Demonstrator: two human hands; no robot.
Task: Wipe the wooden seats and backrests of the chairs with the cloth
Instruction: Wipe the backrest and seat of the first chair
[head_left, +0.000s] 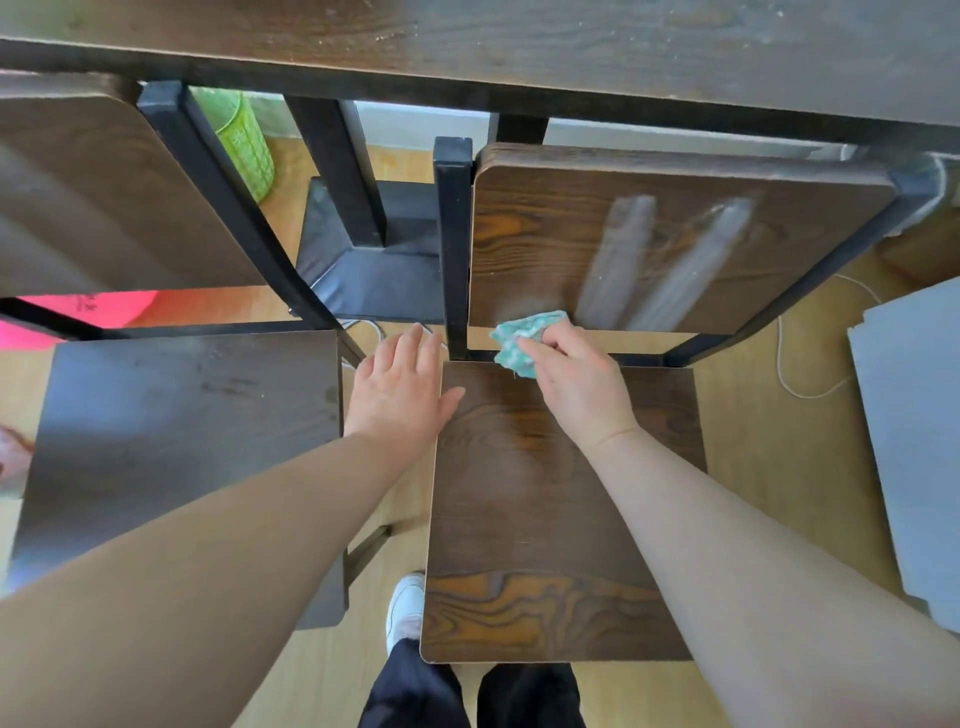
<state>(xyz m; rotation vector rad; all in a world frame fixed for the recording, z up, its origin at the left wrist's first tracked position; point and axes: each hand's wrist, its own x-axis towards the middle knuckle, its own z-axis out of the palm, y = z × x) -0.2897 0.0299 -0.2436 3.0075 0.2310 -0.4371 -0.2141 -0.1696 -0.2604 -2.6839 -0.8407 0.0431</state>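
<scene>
Floor (779, 467): light wood-look laminate. Table (519, 47) spans the top of the view: dark wood-grain top, black edge rail, pale specks on the surface. Black metal table leg (337, 171) drops to a flat black base plate (374, 280) on the floor. Two chairs side by side, backs to the table: left chair (171, 415), right chair (545, 519), dark wood panels on black steel frames. Green perforated bin (244, 140) beyond the table, left side. Pink object (88, 306) on the floor at left, partly hidden. White cable (779, 364) loops on the floor at right. Grey flat panels (909, 441) at the right edge. Pale wall strip (415, 122) behind the leg. Soft light, glare on the left seat.
</scene>
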